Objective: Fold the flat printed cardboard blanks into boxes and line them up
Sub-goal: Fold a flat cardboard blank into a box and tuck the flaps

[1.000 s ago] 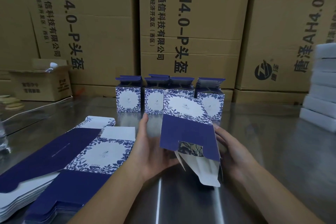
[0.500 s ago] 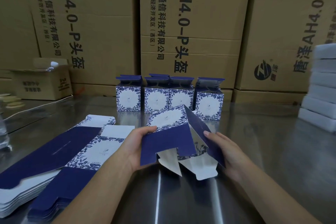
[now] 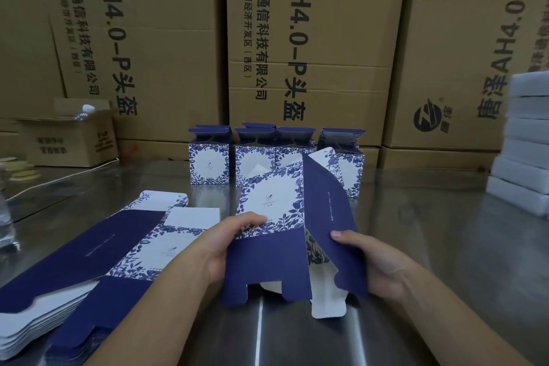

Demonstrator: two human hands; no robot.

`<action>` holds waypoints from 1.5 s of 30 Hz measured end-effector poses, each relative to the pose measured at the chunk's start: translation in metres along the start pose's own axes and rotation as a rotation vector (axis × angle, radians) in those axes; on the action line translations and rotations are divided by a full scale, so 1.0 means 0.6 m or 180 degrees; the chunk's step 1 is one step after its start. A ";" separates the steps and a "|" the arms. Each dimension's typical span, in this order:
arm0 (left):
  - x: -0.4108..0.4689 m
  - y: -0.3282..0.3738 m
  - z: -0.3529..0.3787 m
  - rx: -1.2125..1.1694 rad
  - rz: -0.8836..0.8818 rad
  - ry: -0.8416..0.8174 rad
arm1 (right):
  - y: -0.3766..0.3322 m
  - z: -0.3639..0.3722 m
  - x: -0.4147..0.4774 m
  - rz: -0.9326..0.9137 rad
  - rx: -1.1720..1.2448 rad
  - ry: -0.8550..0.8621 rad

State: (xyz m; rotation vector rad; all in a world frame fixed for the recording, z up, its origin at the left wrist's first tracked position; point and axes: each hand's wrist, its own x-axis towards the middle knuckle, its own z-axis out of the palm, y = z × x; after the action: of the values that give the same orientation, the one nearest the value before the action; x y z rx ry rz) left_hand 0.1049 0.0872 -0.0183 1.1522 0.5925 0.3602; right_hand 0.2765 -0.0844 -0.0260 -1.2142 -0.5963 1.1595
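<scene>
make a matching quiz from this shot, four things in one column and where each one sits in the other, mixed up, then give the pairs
Things
1. half-folded box
2. stack of flat blanks
3. finished boxes
4. white slabs

Places
a. standing in a row at the far side of the table
b. piled at the right edge of the view
c. held between the left hand and the right hand
d. lying at the near left

Pairs: 1-c, 2-d, 3-a, 4-b
</scene>
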 end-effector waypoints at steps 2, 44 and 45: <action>-0.001 -0.001 0.004 0.0016 -0.0015 -0.0002 | 0.000 0.002 0.000 0.0022 0.0063 0.0014; 0.008 -0.023 0.006 0.1079 0.0978 0.1032 | 0.015 -0.020 0.028 -0.0406 -0.0520 0.0892; 0.009 -0.023 0.005 0.1101 0.0985 0.1041 | 0.015 -0.020 0.028 -0.0409 -0.0525 0.0893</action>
State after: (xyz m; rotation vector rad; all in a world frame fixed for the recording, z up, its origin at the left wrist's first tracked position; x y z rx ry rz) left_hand 0.1106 0.0825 -0.0314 1.5381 0.7838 0.7422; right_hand 0.2898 -0.0746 -0.0414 -1.4284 -0.5554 0.8262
